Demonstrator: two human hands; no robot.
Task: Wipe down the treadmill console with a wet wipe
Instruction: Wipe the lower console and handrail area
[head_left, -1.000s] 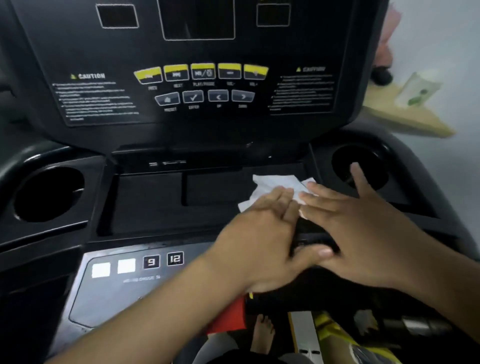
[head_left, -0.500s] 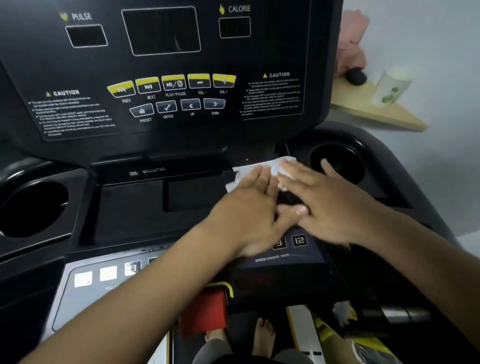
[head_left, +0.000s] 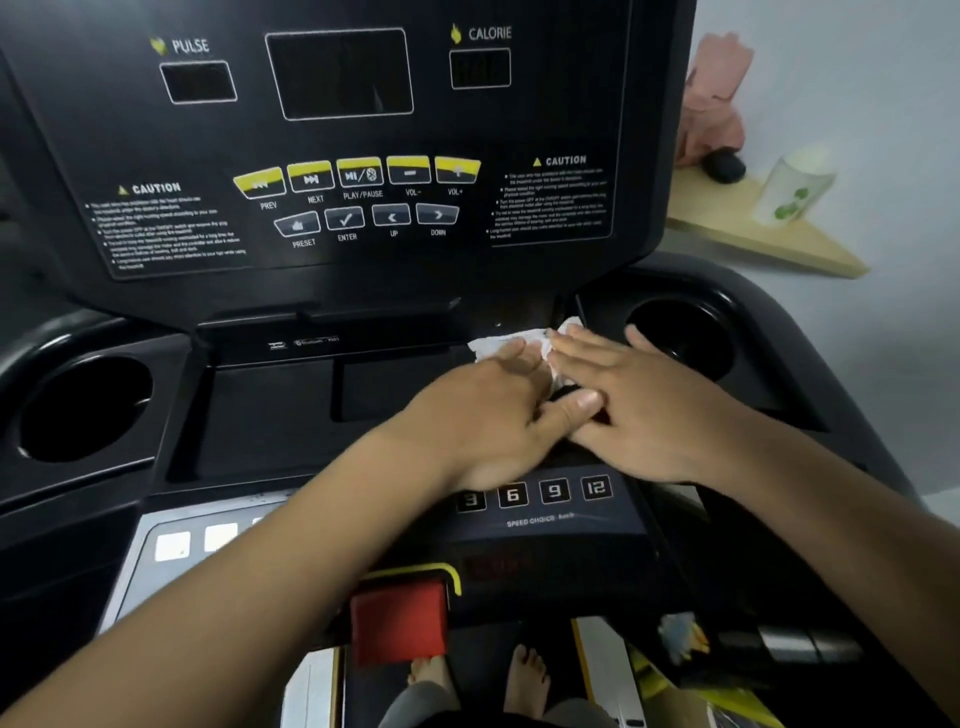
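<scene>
The black treadmill console (head_left: 363, 249) fills the view, with a panel of yellow buttons above and a shallow tray below. A crumpled white wet wipe (head_left: 498, 345) lies at the tray's far right corner, under the panel's lower edge. My left hand (head_left: 493, 410) lies flat on the wipe with straight fingers, thumb stretched to the right. My right hand (head_left: 639, 400) rests flat beside it, fingertips on the wipe's right end, and overlaps the left thumb. Most of the wipe is hidden under both hands.
Round cup holders sit at left (head_left: 83, 410) and right (head_left: 680, 338). Speed buttons (head_left: 550, 491) and a red stop pad (head_left: 400, 623) lie below my hands. A wooden shelf (head_left: 753, 239) with a white cup (head_left: 789, 192) and a pink object is at right. Bare feet show below.
Both hands have pushed the wipe away from me, from the middle of the tray up to its far right corner under the panel. The wipe is now more bunched.
</scene>
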